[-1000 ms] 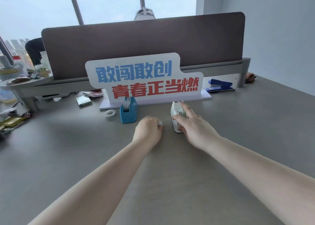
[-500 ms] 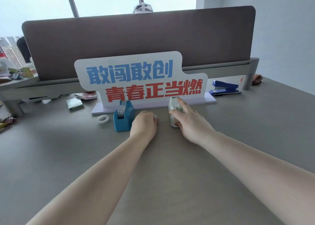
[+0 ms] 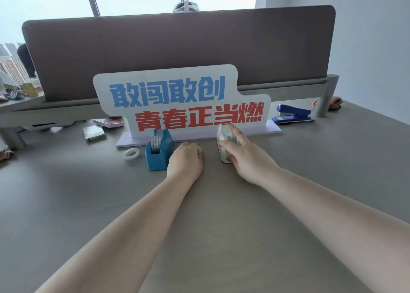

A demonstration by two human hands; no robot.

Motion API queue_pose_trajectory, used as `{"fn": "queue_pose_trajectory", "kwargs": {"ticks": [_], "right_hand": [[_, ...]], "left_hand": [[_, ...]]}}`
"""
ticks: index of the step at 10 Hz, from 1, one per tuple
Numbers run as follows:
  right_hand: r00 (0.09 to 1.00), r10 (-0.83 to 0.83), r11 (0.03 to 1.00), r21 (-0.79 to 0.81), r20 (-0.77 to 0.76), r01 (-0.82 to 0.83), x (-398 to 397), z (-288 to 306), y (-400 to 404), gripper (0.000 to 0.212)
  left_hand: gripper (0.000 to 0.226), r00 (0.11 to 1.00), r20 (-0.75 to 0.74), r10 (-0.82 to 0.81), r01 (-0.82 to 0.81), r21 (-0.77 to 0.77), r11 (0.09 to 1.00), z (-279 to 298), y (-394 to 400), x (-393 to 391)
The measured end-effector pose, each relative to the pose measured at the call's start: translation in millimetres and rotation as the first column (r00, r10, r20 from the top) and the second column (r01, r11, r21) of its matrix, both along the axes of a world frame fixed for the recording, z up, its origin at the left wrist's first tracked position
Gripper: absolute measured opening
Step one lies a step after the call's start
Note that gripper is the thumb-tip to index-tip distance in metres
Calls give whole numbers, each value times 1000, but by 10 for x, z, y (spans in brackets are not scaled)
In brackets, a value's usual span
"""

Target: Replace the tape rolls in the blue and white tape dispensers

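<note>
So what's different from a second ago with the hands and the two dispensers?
Hardly anything: only the camera shifted. The right hand still grips the white tape dispenser, and the left hand stays closed on a small white roll beside the blue tape dispenser.

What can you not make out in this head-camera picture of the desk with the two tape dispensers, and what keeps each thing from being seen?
1. What the left hand holds: only a white sliver shows past the curled fingers.
2. Whether the white dispenser holds a roll: the right hand covers it.
3. Printing on the roll in the blue dispenser: too small.
4. Items behind the sign: hidden by it.
</note>
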State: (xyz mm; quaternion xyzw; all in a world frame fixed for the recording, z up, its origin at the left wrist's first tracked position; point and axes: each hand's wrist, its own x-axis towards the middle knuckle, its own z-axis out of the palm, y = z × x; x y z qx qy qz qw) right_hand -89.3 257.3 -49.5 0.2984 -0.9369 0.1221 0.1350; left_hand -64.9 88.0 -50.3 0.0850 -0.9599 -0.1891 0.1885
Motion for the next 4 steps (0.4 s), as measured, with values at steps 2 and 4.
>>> {"fn": "queue_pose_trajectory", "kwargs": {"ticks": [2, 4], "right_hand": [[1000, 16, 1000, -10, 5, -16, 61, 33, 80, 57], [1000, -21, 997, -73, -19, 20, 237, 74, 238, 39]], "left_hand": [[19, 999, -35, -30, 30, 3, 1000, -7, -1, 81], [35, 998, -55, -38, 39, 21, 999, -52, -14, 247]]}}
